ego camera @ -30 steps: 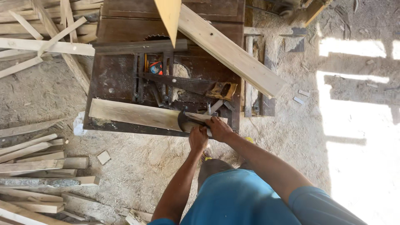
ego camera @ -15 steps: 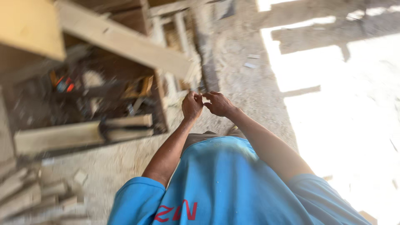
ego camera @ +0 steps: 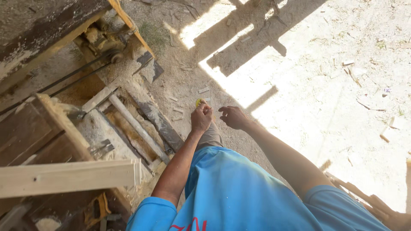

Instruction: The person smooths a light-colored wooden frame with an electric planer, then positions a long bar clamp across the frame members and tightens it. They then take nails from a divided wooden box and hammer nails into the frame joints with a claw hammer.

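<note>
My left hand (ego camera: 201, 118) is closed around a small yellow object (ego camera: 198, 102) whose rounded top shows above my fingers. It is held out in front of my body over the sandy ground. Just to its right, my right hand (ego camera: 233, 116) hovers with its fingers loosely curled and nothing in it. The two hands are close but apart. My blue shirt (ego camera: 239, 192) fills the bottom of the view.
A pale wooden plank (ego camera: 68, 177) juts in from the left. Beside it stands a dusty wooden bench (ego camera: 25, 141) with a belt-driven machine (ego camera: 102, 47) behind. A long board (ego camera: 154, 117) lies on the sawdust. Wood scraps (ego camera: 359, 192) sit at lower right; bright sunlit ground (ego camera: 334, 85) lies right.
My view has swung right, away from the workbench toward the sunlit ground. My hands have left the plank on the bench and come together in front of me, the left holding a small yellow object.
</note>
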